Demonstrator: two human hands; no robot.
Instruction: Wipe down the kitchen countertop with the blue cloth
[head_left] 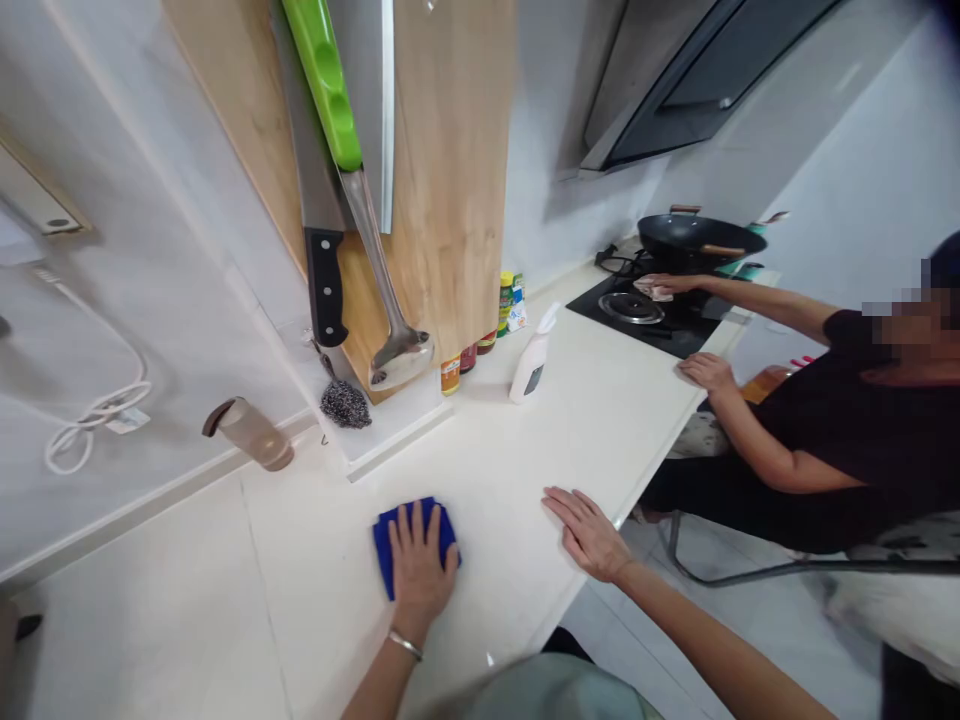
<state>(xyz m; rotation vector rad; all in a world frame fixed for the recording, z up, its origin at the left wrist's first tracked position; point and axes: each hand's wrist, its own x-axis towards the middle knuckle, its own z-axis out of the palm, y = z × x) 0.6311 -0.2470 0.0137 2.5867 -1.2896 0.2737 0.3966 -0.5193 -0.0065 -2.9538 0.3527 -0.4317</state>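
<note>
My left hand (421, 570) presses flat, fingers spread, on a folded blue cloth (385, 545) lying on the white countertop (495, 475). Part of the cloth is hidden under the palm. Farther right, my right hand (589, 535) rests on the counter near its front edge, fingers stretched out and nothing held. A pale spray bottle (530, 368) stands upright beyond both hands, touched by neither.
A co-worker (832, 410) sits at right, wiping the black cooktop (667, 325) with a pale cloth (654, 288). Behind stands a wok (701, 240). A ladle (379, 260) and a knife (326, 285) hang before a cutting board (457, 180). A brownish bottle (251, 435) stands left.
</note>
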